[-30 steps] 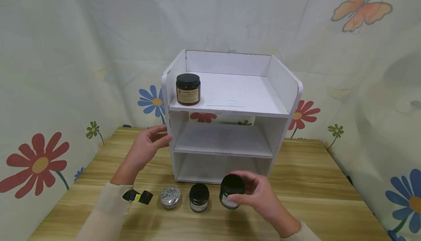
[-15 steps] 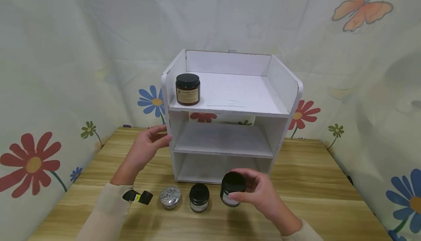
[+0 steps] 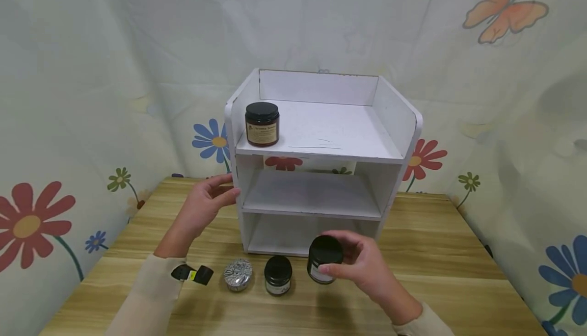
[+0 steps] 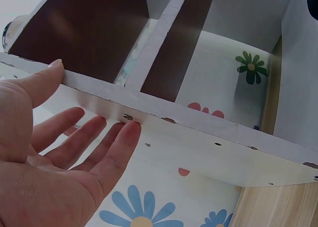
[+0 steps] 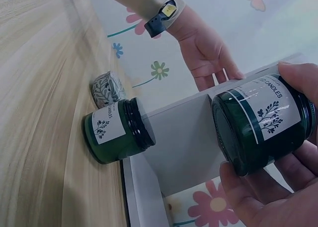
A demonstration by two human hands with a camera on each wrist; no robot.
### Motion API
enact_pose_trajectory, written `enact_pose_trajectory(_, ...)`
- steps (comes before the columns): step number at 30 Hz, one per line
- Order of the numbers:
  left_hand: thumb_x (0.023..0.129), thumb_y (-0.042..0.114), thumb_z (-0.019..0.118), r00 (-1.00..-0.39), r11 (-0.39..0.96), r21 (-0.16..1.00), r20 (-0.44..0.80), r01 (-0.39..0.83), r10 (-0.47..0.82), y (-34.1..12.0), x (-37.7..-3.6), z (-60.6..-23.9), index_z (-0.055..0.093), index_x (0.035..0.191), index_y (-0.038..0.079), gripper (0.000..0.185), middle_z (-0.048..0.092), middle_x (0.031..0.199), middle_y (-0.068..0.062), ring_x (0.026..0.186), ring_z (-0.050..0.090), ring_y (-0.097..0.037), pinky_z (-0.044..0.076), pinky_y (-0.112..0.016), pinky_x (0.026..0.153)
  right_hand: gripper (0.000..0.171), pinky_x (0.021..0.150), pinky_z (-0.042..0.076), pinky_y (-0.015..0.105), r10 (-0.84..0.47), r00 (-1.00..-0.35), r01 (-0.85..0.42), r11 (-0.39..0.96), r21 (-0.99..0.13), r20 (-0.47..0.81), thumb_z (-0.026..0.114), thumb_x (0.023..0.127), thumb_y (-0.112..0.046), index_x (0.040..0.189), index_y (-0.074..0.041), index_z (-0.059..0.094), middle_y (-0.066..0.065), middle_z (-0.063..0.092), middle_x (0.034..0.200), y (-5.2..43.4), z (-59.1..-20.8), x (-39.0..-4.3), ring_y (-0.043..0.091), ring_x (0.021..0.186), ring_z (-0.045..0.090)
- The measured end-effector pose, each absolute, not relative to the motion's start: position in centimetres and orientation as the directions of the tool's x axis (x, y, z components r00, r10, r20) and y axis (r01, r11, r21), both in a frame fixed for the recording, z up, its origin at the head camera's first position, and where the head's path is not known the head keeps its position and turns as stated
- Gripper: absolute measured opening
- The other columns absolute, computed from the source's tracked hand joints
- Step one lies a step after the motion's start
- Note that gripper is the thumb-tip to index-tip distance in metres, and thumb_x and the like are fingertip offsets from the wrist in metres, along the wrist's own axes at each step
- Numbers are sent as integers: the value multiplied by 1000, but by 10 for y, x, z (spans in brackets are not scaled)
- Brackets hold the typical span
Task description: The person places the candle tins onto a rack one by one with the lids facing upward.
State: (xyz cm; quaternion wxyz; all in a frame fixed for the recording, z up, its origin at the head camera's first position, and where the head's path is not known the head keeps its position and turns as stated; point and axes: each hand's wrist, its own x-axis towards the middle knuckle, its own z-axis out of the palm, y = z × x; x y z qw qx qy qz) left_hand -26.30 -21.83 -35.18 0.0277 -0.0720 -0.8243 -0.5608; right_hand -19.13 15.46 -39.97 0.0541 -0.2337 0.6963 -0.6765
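Observation:
My right hand (image 3: 362, 267) grips a dark green glass candle jar (image 5: 261, 120) with a black lid, thumb on its white label. The jar is held off the tabletop in front of the lowest compartment, its base showing in the right wrist view. My left hand (image 3: 204, 206) touches the left side panel of the white shelf unit (image 3: 312, 211); its thumb lies on the front edge and its loosely extended fingers are along the outer face. A matching candle jar (image 3: 277, 276) stands on the table, beside a round patterned tin (image 3: 238, 275).
An amber jar (image 3: 262, 124) with a black lid and cream label stands at the left front of the top shelf. The unit sits on a wood-grain table (image 3: 435, 254). Flower-printed cloth (image 3: 160, 71) hangs behind and at both sides.
My right hand has raised the candle jar slightly toward the shelf unit. The left hand, the standing candle jar, the tin and the amber jar stay in place.

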Motion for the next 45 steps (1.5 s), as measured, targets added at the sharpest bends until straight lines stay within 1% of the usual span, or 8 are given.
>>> enact_pose_trajectory(4,94,49,71,-987,361,919,132,157,93,-218,-263,-351,49,153,17,71,51,155,-10,136,57,-34,52,-49,108,54,84,63,30,-401,-880,-266,-30,-964,255,87,79,-4,128,1,66,22,71,121,155,-398,-192,19,95,75)
enact_pose_trajectory(11,94,48,71,-987,361,919,132,157,92,-218,-263,-351,49,153,16,70,51,155,-10,137,57,-35,51,-49,108,55,86,63,30,-395,-890,-238,-25,-971,228,87,78,-3,129,-1,66,10,73,120,154,-393,-192,20,96,75)
enact_pose_trajectory(18,93,50,72,-988,355,923,127,151,90,-219,-264,-353,50,152,17,72,52,154,-8,136,57,-34,52,-50,108,54,84,63,30,-402,-874,-280,-43,-959,273,87,79,-4,128,2,65,13,73,119,153,-390,-193,18,95,75)
enact_pose_trajectory(25,92,52,72,-988,360,921,128,152,90,-219,-265,-354,49,153,18,73,51,155,-8,137,57,-34,52,-49,108,54,84,63,29,-405,-868,-291,-51,-955,286,87,79,-3,128,3,65,5,74,116,153,-387,-194,17,94,75)
enact_pose_trajectory(35,93,50,72,-987,357,920,136,159,88,-219,-265,-354,49,153,18,72,52,154,-9,136,57,-34,52,-49,107,53,83,63,30,-403,-875,-281,-32,-959,269,86,80,-5,129,0,66,9,73,116,152,-380,-194,19,92,75)
enact_pose_trajectory(39,92,52,72,-987,356,921,135,157,87,-219,-265,-354,49,153,18,73,52,154,-9,136,57,-35,51,-50,108,52,83,63,30,-404,-877,-273,-27,-962,261,86,81,-6,129,-1,66,13,72,118,152,-378,-193,19,92,74)
enact_pose_trajectory(42,92,51,72,-988,350,924,132,153,85,-218,-264,-353,50,152,18,72,53,153,-8,136,57,-34,51,-51,109,52,83,63,30,-403,-879,-268,-26,-963,255,86,81,-6,129,-1,66,13,72,119,152,-376,-193,19,93,74)
enact_pose_trajectory(45,93,49,72,-987,348,924,134,157,87,-218,-263,-352,50,152,18,70,53,153,-9,136,57,-34,51,-51,109,52,82,63,30,-406,-878,-265,-28,-964,254,86,81,-6,129,-1,66,11,73,118,152,-375,-193,19,93,75)
